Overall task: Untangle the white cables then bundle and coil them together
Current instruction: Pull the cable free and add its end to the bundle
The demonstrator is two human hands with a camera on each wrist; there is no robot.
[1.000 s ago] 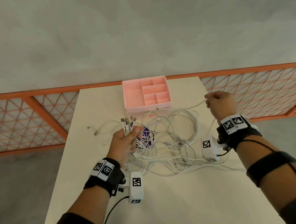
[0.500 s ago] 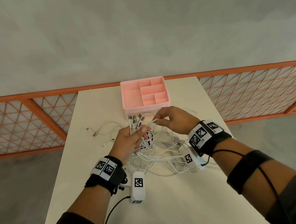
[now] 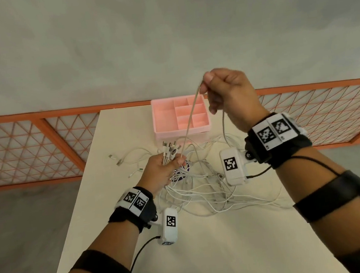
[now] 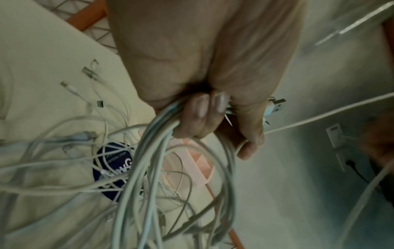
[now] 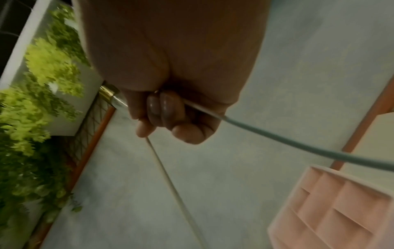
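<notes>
Head camera view, looking down at a pale table (image 3: 208, 254). The left hand (image 3: 162, 171) sits low over the tabletop, fingers curled round a bunch of white cables (image 3: 202, 191) just below their plugs, which fan upward out of the fist. The right hand (image 3: 225, 94) is raised well above it, near a pink divided tray (image 3: 164, 120) at the far edge, pinching a single cable (image 3: 192, 122) that runs taut down to the left fist and loops back into the tangle. Most cable length lies in a loose snarl on the table between the forearms, over a dark round sticker (image 4: 113, 166). Judging from this, one strand is being drawn free. It should go best with a slow, steady lift, the left grip firm on the plugs, easing off whenever loops tighten rather than slide.
</notes>
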